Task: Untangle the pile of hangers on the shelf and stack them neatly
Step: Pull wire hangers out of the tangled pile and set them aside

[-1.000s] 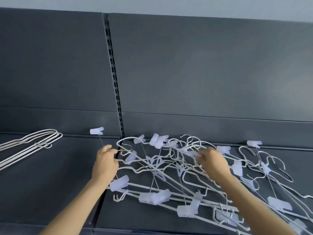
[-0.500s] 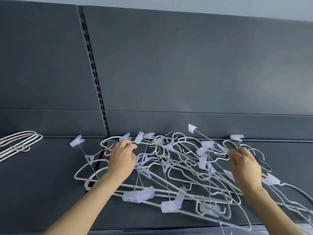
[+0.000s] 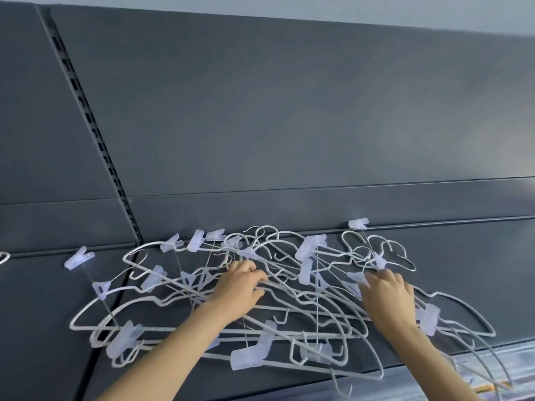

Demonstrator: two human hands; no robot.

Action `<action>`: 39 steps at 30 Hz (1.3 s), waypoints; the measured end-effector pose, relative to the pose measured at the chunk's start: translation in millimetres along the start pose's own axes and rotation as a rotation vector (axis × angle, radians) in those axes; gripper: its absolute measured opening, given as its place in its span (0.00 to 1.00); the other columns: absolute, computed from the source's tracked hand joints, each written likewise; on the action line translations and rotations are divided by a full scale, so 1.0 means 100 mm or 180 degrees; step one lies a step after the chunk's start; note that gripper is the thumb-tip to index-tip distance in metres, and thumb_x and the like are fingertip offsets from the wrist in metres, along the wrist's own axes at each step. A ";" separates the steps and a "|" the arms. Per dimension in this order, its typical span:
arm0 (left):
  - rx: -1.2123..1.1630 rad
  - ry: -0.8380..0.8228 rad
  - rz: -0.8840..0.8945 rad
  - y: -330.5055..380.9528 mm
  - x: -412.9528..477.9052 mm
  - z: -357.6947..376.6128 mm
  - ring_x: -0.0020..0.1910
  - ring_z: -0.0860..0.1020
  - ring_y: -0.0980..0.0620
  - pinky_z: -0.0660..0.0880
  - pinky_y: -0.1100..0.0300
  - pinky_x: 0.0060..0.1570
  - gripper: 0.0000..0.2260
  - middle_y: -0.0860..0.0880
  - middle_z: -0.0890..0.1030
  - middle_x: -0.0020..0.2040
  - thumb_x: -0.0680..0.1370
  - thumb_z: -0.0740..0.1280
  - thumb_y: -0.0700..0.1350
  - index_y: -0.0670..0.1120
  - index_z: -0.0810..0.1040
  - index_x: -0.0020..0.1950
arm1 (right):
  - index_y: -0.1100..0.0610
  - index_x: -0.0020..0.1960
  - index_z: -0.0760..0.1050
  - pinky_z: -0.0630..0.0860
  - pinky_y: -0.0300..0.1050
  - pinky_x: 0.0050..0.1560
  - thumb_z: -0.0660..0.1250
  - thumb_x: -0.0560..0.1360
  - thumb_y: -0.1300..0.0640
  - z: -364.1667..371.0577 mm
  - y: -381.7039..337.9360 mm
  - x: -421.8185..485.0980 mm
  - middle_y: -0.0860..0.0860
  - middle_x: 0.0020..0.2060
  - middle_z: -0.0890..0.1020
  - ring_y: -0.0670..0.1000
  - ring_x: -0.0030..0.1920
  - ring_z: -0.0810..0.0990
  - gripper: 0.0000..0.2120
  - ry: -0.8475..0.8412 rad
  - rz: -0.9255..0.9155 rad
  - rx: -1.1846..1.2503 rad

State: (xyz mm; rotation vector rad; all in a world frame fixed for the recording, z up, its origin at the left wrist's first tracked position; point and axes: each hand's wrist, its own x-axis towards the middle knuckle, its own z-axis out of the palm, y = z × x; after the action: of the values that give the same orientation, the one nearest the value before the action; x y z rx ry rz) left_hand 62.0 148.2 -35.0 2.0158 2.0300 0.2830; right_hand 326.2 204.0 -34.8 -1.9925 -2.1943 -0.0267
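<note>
Far to the left of the black slotted upright rail (image 3: 86, 111), at the very edge of view, a small curved end of a white wire hanger (image 3: 3, 257) lies on the dark grey metal shelf (image 3: 37, 314). A little left of the foot of the rail, one translucent plastic clip (image 3: 79, 257) stands up on a thin wire. From there the tangled pile of white wire hangers with plastic clips (image 3: 250, 358) spreads across the shelf, passing under the foot of the rail and going far to its right, close to the dark grey back panel (image 3: 289, 111). Right of the rail, my left hand (image 3: 240, 285) is in the middle of the tangle, with fingers curled around some wires. Further right from the rail, my right hand (image 3: 388, 293) holds wires also, its fingertips (image 3: 369, 277) bent in beside a clip. Which hanger each hand holds, I cannot tell.
</note>
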 end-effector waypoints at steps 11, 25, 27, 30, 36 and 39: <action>-0.0459 0.0500 -0.0190 -0.15 0.05 -0.11 0.62 0.69 0.53 0.67 0.60 0.61 0.13 0.51 0.73 0.62 0.80 0.56 0.42 0.46 0.75 0.61 | 0.57 0.47 0.74 0.68 0.42 0.38 0.60 0.77 0.52 -0.11 -1.07 -0.05 0.54 0.44 0.79 0.56 0.43 0.77 0.09 -0.1212 -0.0854 0.0403; -0.0788 0.0827 -0.0249 -0.44 0.38 -0.49 0.41 0.76 0.47 0.76 0.53 0.46 0.09 0.45 0.80 0.39 0.78 0.62 0.42 0.40 0.80 0.49 | 0.55 0.47 0.71 0.67 0.44 0.35 0.54 0.77 0.61 -0.20 -0.97 -0.06 0.49 0.39 0.78 0.53 0.38 0.75 0.08 -0.0307 -0.0903 0.0715; -0.1033 0.1044 -0.0259 -0.48 0.33 -0.69 0.35 0.77 0.50 0.75 0.58 0.43 0.08 0.47 0.83 0.43 0.76 0.65 0.41 0.45 0.83 0.51 | 0.55 0.45 0.71 0.64 0.45 0.33 0.55 0.78 0.59 -0.27 -0.92 -0.04 0.50 0.37 0.79 0.56 0.37 0.74 0.07 -0.0183 -0.0898 0.0709; -0.1131 0.1531 -0.0375 -0.64 0.27 -0.94 0.35 0.78 0.50 0.73 0.60 0.42 0.09 0.44 0.85 0.45 0.75 0.67 0.37 0.43 0.83 0.53 | 0.57 0.45 0.76 0.68 0.45 0.34 0.58 0.77 0.57 -0.39 -0.75 0.02 0.53 0.36 0.82 0.58 0.39 0.79 0.08 0.0099 -0.0707 0.0890; -0.0926 0.1513 -0.0289 -0.95 0.08 -1.00 0.35 0.72 0.51 0.68 0.60 0.38 0.10 0.45 0.78 0.38 0.75 0.65 0.35 0.44 0.83 0.52 | 0.55 0.46 0.79 0.69 0.46 0.37 0.62 0.76 0.57 -0.61 -0.46 0.21 0.54 0.34 0.83 0.60 0.38 0.78 0.07 0.0330 -0.0424 0.1066; -0.0975 0.1643 -0.0279 -0.98 -0.04 -0.92 0.33 0.71 0.49 0.66 0.62 0.37 0.10 0.46 0.75 0.35 0.76 0.66 0.36 0.44 0.83 0.53 | 0.56 0.47 0.79 0.68 0.46 0.37 0.62 0.76 0.58 -0.70 -0.38 0.25 0.55 0.34 0.83 0.60 0.39 0.79 0.07 0.0405 -0.0384 0.0919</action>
State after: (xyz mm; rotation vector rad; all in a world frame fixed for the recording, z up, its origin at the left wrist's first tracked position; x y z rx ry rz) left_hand -60.1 147.4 20.7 1.7823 2.1730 1.1196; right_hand 295.0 215.2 41.4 -1.6580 -2.0988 0.1357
